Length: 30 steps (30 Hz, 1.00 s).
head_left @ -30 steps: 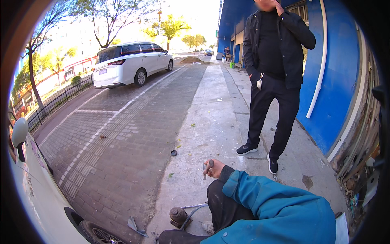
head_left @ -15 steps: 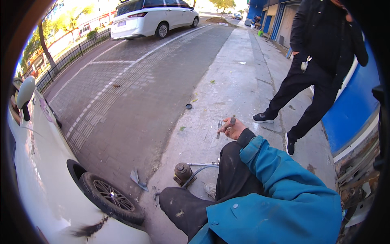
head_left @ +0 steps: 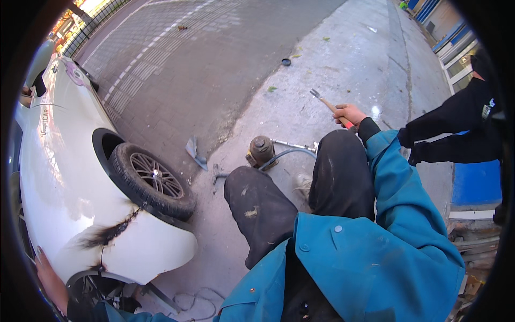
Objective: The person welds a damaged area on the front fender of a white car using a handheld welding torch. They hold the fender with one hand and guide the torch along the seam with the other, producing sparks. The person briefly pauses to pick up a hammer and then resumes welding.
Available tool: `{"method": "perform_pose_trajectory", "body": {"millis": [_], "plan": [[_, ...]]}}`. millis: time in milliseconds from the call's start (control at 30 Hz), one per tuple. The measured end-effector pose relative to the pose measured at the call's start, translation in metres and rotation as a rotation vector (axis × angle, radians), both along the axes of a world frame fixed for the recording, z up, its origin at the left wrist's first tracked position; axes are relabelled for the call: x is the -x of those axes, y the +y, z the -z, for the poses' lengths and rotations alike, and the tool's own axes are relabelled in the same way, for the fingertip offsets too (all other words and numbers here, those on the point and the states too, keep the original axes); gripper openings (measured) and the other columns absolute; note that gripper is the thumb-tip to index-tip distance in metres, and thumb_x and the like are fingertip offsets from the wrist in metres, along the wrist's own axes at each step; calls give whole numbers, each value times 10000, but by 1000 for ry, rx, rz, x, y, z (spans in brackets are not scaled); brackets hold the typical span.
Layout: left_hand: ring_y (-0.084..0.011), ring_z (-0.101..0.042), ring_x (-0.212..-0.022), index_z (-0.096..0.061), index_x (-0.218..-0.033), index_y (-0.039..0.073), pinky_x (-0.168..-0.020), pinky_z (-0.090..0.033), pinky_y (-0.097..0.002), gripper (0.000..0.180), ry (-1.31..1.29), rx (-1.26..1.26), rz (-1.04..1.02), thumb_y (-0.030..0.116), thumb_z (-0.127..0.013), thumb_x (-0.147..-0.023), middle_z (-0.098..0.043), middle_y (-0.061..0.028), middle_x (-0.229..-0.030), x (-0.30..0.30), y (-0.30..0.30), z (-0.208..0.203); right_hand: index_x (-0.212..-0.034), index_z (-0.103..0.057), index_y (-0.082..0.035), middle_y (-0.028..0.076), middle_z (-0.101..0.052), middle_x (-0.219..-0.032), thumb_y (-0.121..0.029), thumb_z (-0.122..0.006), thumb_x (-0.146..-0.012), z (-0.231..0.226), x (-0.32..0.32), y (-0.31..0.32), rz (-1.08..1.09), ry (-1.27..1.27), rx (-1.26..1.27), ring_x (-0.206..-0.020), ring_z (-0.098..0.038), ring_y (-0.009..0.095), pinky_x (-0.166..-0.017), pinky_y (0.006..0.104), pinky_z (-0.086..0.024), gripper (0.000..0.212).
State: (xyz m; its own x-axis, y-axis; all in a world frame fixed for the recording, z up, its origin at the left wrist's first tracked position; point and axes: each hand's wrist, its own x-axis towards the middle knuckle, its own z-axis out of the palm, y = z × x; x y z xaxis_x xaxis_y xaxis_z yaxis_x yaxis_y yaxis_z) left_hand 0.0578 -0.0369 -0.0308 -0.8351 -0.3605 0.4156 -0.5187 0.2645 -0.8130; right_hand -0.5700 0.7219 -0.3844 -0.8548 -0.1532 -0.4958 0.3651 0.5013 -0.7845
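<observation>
My right hand [head_left: 350, 115] is wrapped round the wooden handle of a hammer [head_left: 327, 102], above my right knee. Its metal head points away to the upper left, and the handle's near end is red. At the lower left my left hand [head_left: 52, 280] lies with fingers stretched along the body of a white car [head_left: 59, 198]. Beside that hand, the car's white panel [head_left: 155, 249] has a blackened, split seam [head_left: 115, 231]. A dark opening with loose parts [head_left: 102, 287] shows under the panel.
A bottle jack [head_left: 262, 150] with a hose and metal rod stands before my knees. The car's front wheel [head_left: 155, 177] is to the left, with a grey broken piece [head_left: 196, 153] near it. A person in black [head_left: 456, 129] stands at the right. A cable [head_left: 201, 298] lies below.
The view has tilted down and left. My left hand has come into view on the car. The hammer in my right hand has turned, its head now pointing away.
</observation>
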Motion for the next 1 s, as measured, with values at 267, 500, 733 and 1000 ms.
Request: {"method": "perform_pose_trajectory", "body": {"millis": [267,500,733,1000], "plan": [[-330,-715,-1119,-564,-1562,147,-887,-604,-428,547,-71,-168,-38,186,-504,-1019,-681,-176,-1350,-35,-38,-14,-1391,-695,-34,255,-757,-1231,-328,-756,-909,186,-17,42,-317,224,-650,-1172,-726,402,-996,466,-566,568],[-278,-618,-1334,-520,-1603,97,-1094,-494,-380,537,690,-800,-56,323,-493,-1117,-632,-173,-1475,-38,-25,-16,-1387,-696,-37,250,-763,-1211,-324,-732,-929,245,4,52,-534,81,-731,-1144,-735,388,-982,463,-572,541],[-252,-546,-1432,-499,-1611,32,-1216,-378,-369,552,745,-897,-32,373,-459,-1179,-570,-156,-1578,-32,-22,-24,-1377,-697,-35,238,-772,-1182,-305,-708,-950,164,123,-96,-889,301,-551,-1088,-747,372,-957,455,-582,505],[-276,-607,-1337,-587,-1481,-27,-1174,-419,-366,470,262,-662,60,297,-509,-1149,-650,-177,-1460,-29,-9,-32,-1275,-723,-35,239,-766,-1150,-301,-736,-939,139,6,-385,-1739,647,-215,-1070,-727,432,-943,517,-578,428]]}}
